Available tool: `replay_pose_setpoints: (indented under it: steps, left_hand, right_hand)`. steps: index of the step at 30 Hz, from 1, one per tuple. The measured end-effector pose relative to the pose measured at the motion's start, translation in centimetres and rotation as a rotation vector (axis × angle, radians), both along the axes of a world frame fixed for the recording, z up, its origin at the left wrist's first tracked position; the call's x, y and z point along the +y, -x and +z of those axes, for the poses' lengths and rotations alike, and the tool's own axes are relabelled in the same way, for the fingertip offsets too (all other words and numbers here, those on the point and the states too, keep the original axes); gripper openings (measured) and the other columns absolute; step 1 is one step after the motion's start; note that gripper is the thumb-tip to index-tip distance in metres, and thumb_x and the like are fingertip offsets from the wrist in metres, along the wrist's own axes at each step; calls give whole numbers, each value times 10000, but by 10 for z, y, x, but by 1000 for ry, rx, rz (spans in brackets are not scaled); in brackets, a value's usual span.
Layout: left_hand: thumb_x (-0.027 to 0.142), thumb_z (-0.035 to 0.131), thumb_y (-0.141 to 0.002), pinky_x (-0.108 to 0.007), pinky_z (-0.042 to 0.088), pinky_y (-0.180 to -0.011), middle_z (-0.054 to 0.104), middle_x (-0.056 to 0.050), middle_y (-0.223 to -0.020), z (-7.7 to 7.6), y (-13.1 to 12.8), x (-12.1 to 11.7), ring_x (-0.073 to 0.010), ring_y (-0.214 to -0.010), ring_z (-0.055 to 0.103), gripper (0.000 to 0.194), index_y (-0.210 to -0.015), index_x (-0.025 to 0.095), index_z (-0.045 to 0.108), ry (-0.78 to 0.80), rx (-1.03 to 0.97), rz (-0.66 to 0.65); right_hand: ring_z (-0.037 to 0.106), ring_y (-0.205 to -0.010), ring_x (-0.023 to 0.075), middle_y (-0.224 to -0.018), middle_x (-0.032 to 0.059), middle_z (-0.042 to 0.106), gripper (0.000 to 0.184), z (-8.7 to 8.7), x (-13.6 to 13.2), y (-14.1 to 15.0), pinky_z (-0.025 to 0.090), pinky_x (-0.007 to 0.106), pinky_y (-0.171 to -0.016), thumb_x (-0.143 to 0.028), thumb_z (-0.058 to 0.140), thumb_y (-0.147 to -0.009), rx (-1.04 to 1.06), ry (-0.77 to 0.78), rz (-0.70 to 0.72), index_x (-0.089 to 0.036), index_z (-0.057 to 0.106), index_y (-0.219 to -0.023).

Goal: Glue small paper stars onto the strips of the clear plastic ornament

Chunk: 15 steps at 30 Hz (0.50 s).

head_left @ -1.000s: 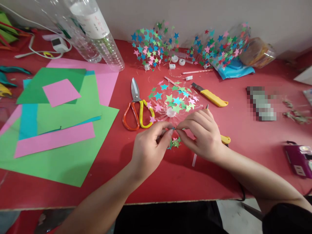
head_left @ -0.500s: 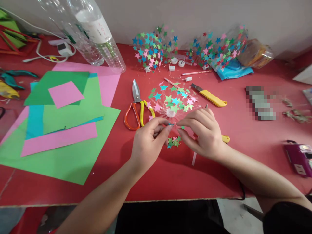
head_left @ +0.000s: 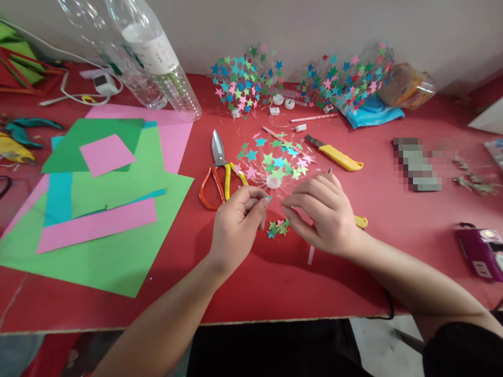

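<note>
My left hand pinches a small teal paper piece, likely a star, between thumb and forefinger. Facing it across a narrow gap is my right hand, thumb and forefinger closed, with a tiny green speck at the tips that I cannot identify. A dark pointed tip shows above the right knuckles; the rest is hidden. Below the fingertips lies a small pile of paper stars. Beyond the hands, a clear fanned-strip ornament carries green, blue and pink stars. Scissors lie left of it.
Coloured paper sheets cover the left, with clear plastic bottles behind. Star-covered ornaments stand at the wall. A yellow utility knife lies right of centre, a blue packet behind it, a purple device far right.
My hands have drawn slightly apart; the left has shifted a little left with the teal piece. The view has moved slightly. Other things stay in place.
</note>
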<state>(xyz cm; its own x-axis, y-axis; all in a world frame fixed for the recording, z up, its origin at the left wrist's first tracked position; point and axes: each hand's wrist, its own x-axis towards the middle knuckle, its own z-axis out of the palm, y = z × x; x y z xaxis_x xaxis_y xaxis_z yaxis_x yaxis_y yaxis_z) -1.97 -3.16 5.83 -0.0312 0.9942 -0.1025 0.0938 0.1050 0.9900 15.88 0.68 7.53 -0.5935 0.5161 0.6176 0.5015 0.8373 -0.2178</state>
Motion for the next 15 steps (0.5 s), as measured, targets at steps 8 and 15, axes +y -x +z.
replay_pose_setpoints:
  steps: [8, 15]
  left_hand:
    - [307, 576, -905, -181, 362, -458, 485, 86, -489, -2, -1, 1, -63, -435, 416, 110, -863, 205, 564, -59, 98, -20]
    - [341, 605, -885, -174, 364, -436, 502, 92, -471, -1, -3, 1, -59, -408, 412, 142, -872, 205, 563, -57, 40, -23]
  right_hand:
    - [551, -721, 170, -777, 40, 647, 52, 2, -1, 0, 418, 345, -689, -139, 581, -867, -6, -8, 14, -164, 621, -844]
    - [557, -722, 167, -775, 31, 651, 51, 2, -2, -1, 427, 344, -697, -143, 583, -870, -9, -16, 5, -176, 612, -844]
